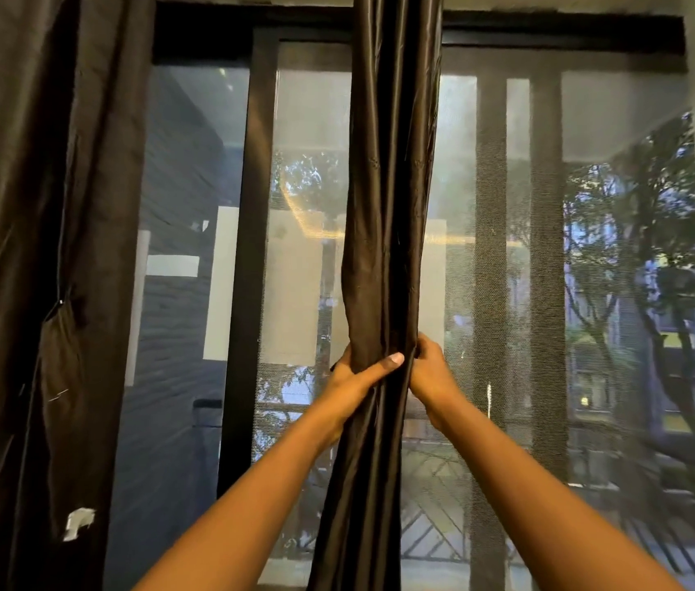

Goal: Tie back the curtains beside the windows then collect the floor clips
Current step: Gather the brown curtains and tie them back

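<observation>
Both hands are raised together in front of the person, and they close around the same dark curtain (384, 258), which hangs straight down between the two forearms. The left hand (356, 377) wraps the bunch from its left side, with the thumb (386, 363) lying across the front of the cloth. The right hand (431, 371) pinches the right edge of the bunch, touching the left thumb tip or just beside it. I think the hands are held so close because they gather the wide cloth into one narrow rope, so that a tie can go around it.

Above the hands the cloth swells a little and then runs up in tight folds. Below the hands it falls loose between the arms. No tie, cord or hook shows near the hands, so I cannot tell with what the bunch will be fastened.

Far to the left of the left hand hangs a second dark curtain (39, 249), already drawn aside, with a pale scrap (78, 522) on it low down. Behind the hands is the window (294, 206) with a fine mesh screen.

The floor is not visible, so the clips cannot be seen. The tying step seems only begun.
</observation>
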